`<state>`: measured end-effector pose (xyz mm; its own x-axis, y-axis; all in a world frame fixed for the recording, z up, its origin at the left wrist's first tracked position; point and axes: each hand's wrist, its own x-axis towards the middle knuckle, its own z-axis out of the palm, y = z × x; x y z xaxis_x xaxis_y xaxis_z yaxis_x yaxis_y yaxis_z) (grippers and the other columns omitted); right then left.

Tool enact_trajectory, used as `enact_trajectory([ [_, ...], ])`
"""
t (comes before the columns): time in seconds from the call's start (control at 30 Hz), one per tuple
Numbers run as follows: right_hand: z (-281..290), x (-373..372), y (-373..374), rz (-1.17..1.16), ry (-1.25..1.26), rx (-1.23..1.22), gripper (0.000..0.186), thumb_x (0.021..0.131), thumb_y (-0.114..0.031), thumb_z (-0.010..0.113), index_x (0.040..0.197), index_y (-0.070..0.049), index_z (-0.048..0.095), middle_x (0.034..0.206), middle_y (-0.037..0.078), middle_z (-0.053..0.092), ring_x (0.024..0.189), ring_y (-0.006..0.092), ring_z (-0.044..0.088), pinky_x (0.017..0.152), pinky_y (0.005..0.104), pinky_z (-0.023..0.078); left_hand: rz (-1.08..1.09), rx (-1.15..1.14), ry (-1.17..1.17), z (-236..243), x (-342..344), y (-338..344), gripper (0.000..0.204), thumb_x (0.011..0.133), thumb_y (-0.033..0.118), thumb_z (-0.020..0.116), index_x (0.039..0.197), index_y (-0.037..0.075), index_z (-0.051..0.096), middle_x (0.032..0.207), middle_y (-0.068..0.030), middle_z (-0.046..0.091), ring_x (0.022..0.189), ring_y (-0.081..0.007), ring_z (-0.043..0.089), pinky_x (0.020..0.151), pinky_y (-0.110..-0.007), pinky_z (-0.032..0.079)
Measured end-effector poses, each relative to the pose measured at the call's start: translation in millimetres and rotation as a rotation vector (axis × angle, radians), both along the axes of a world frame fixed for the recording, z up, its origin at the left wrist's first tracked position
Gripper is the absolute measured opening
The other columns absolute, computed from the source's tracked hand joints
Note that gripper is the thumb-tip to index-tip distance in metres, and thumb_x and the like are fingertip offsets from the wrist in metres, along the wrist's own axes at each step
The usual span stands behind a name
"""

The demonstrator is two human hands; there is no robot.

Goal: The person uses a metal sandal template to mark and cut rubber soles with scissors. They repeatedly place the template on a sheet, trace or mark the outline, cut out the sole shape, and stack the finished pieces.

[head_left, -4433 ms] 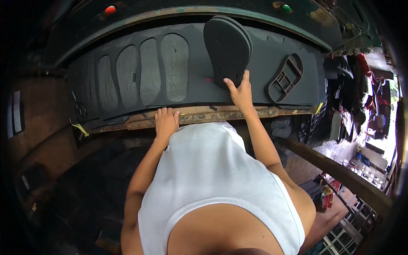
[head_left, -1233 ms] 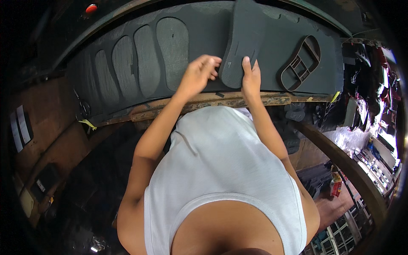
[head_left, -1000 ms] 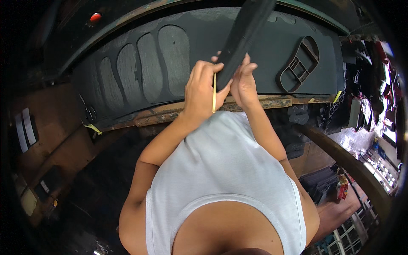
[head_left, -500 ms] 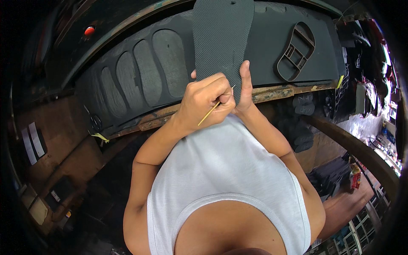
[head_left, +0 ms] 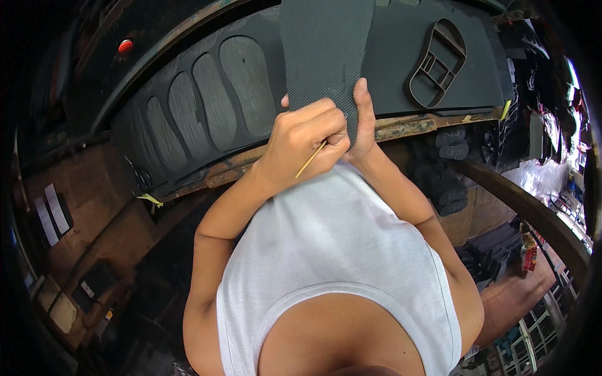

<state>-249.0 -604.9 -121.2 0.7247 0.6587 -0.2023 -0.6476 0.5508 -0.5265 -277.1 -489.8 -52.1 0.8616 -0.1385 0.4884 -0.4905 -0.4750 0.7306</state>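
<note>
A dark grey, textured sole-shaped piece (head_left: 326,50) stands out over the bench, held from behind by my right hand (head_left: 362,122), its thumb along the right side and fingertips showing at the left. My left hand (head_left: 307,138) is closed round a thin yellow stick, perhaps a pen (head_left: 308,161), against the sole's lower end; the tip is mostly hidden by my fingers. Behind lies a dark sheet (head_left: 392,69) with several recessed sole outlines at its left. A metal sole-shaped cutting die (head_left: 454,47) lies on its right.
Scissors (head_left: 141,178) lie at the bench's left end, above the worn wooden front edge (head_left: 401,130). A red button (head_left: 125,46) is on the dark machine beyond. Stacked dark pieces (head_left: 451,194) sit below at the right, near a wooden beam (head_left: 514,207).
My left hand has left the bench edge and taken hold of the yellow stick. The sole has turned to show its textured face. In the last half second both hands barely moved.
</note>
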Motion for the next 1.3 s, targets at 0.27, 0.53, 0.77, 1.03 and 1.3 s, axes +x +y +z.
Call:
enact_trajectory([
  [0.27, -15.1, 14.1, -14.7, -0.035, -0.079, -0.092, 0.093, 0.097, -0.078, 0.035, 0.135, 0.004, 0.056, 0.120, 0.027, 0.066, 0.112, 0.0356, 0.070, 0.094, 0.0498, 0.061, -0.080, -0.462, 0.231, -5.8, -1.0, 14.3, 0.034, 0.087, -0.008, 0.064, 0.072, 0.011, 0.041, 0.069, -0.0009, 0.051, 0.053, -0.0047, 0.040, 0.048, -0.025, 0.039],
  [0.53, -54.4, 47.9, -56.9, -0.162, -0.061, -0.327, 0.054, 0.109, -0.028, 0.053, 0.152, 0.001, 0.039, 0.154, 0.013, 0.048, 0.143, 0.0269, 0.046, 0.121, 0.0452, 0.034, -0.045, -0.460, 0.846, -62.0, -25.6, 68.0, 0.012, 0.097, 0.012, 0.072, 0.091, 0.007, 0.063, 0.088, -0.0010, 0.066, 0.079, -0.0088, 0.062, 0.069, -0.028, 0.053],
  [0.77, -75.8, 56.1, -80.6, -0.194, -0.091, -0.506, 0.060, 0.103, -0.017, 0.064, 0.155, -0.008, 0.035, 0.115, 0.003, 0.060, 0.102, 0.0138, 0.063, 0.089, 0.0345, 0.055, -0.020, -0.330, 1.185, -142.7, -68.7, 73.0, 0.029, 0.102, 0.020, 0.066, 0.126, 0.005, 0.073, 0.110, -0.0058, 0.077, 0.072, -0.0085, 0.061, 0.070, -0.026, 0.053],
  [1.03, -83.9, 63.1, -76.6, -0.106, -0.205, -0.507, 0.069, 0.100, -0.014, 0.067, 0.157, -0.007, 0.030, 0.090, -0.003, 0.052, 0.079, 0.0083, 0.054, 0.079, 0.0317, 0.055, -0.024, -0.334, 1.241, -170.5, -101.8, 77.4, 0.057, 0.104, 0.022, 0.064, 0.154, 0.003, 0.046, 0.100, -0.0077, 0.075, 0.079, -0.0103, 0.060, 0.073, -0.030, 0.051],
  [1.3, -90.7, 67.6, -77.1, -0.114, -0.158, -0.565, 0.061, 0.099, -0.011, 0.067, 0.152, -0.008, 0.037, 0.078, -0.008, 0.046, 0.065, 0.0044, 0.042, 0.062, 0.0221, 0.041, 0.014, 0.308, 0.995, -17.9, -69.1, 188.1, 0.059, 0.098, 0.038, 0.069, 0.140, -0.002, 0.057, 0.130, -0.0211, 0.068, 0.115, -0.0329, 0.068, 0.099, -0.042, 0.053],
])
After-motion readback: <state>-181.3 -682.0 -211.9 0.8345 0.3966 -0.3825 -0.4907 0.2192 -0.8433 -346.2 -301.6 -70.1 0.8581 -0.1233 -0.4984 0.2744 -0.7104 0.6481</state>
